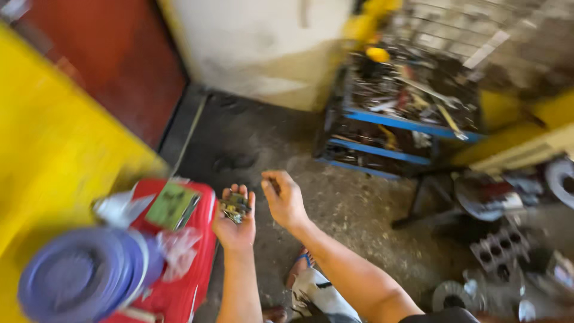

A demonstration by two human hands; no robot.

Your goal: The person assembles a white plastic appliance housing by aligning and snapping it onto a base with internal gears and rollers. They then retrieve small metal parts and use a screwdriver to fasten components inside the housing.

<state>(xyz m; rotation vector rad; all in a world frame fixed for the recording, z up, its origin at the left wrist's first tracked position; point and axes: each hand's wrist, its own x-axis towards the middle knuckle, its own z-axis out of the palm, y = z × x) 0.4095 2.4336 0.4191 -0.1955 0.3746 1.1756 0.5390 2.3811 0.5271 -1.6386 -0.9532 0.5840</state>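
Our left hand (234, 220) cups small metal parts (234, 207) (palm spread); right hand (283, 197) pinches one; tilting could spill them.

One green rectangular label or card (170, 204) lies flat on top of the red box (200, 251), toward the box's far end, tilted slightly; its markings are blurred. Just left of the label, touching the same box, sits a crumpled whitish plastic wrapper (119, 208). A clear plastic bag (178, 251) lies nearer, below the label. No screens or signs visible.
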